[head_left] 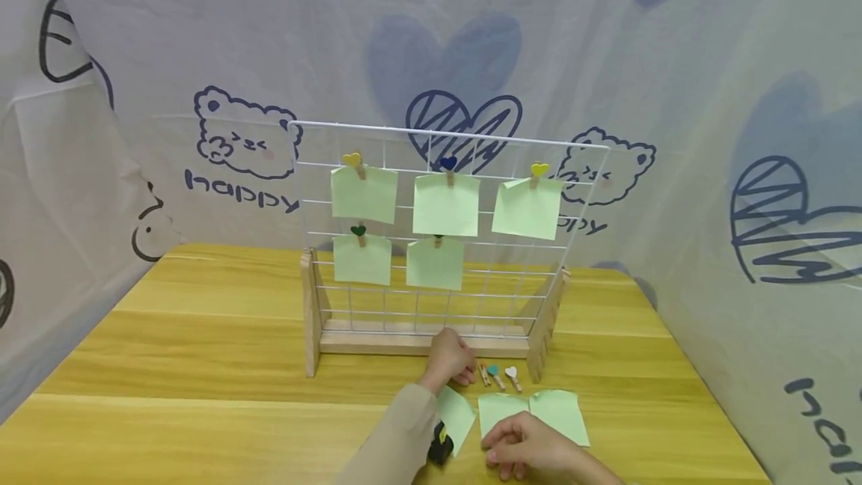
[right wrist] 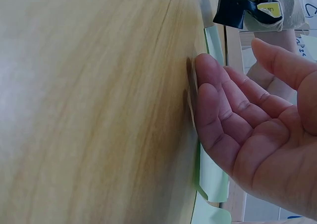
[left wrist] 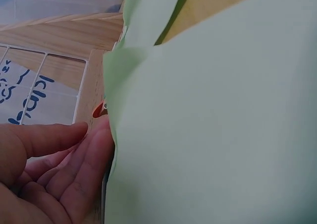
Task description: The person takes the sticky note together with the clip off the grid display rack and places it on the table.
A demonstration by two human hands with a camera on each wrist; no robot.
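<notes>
My left hand [head_left: 450,356] is low in front of the wooden base of a white wire grid [head_left: 494,268], left of several small clothespins [head_left: 494,375]. In the left wrist view its thumb and fingers come close together beside a small orange-red piece [left wrist: 99,109]; whether they pinch anything is hidden. My right hand [head_left: 528,441], fingers loosely bent, rests at the near edge of green paper notes [head_left: 562,414] and holds nothing visible. Another green note [head_left: 456,419] lies partly under the left forearm. In the left wrist view, a green sheet [left wrist: 213,120] covers much of the picture.
Several green notes [head_left: 446,204] hang on the grid, fixed with heart-topped clothespins. The grid stands in a wooden stand [head_left: 311,313] on a wooden table [head_left: 202,335]. Printed cloth [head_left: 337,43] surrounds the back and sides. A black strap [head_left: 441,446] is on the left wrist.
</notes>
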